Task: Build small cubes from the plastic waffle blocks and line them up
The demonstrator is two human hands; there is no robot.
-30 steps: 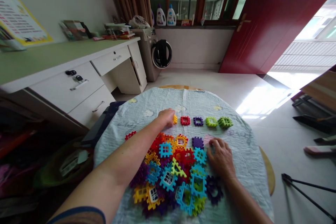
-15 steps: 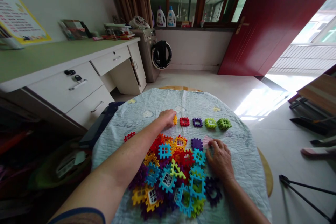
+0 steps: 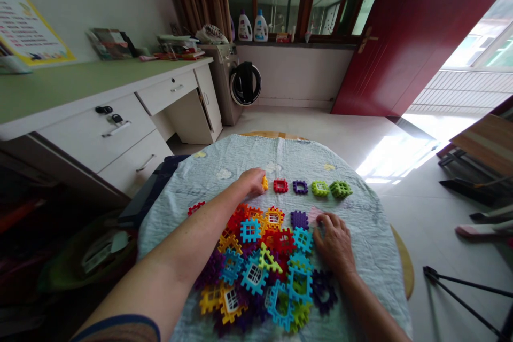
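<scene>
From the head view, your left hand (image 3: 252, 180) pinches a yellow interlocking block (image 3: 265, 184) at the left end of a short row across the bench (image 3: 404, 267), though your fingers hide most of that piece. To its right lie a red frame block (image 3: 281, 191), a purple frame block (image 3: 300, 192), a lime window block (image 3: 320, 187) and, just beside that, a green block (image 3: 341, 188). Your right hand (image 3: 334, 240) rests on the tablecloth (image 3: 372, 240) with fingers loosely curled and nothing visible in them, near a solid purple block (image 3: 299, 219) and the pile of mixed pieces (image 3: 256, 264). Your left forearm (image 3: 192, 235) crosses above that pile (I cannot tell whether it clears every piece), so dropping the elbow or pulling straight back could catch toothed edges and scatter some. Letting go unevenly might leave the yellow block tilted, and a nudge rightward could bump the red one. The cloth looks soft and creased; dragging your right hand over it might pull it along and shift the row.
</scene>
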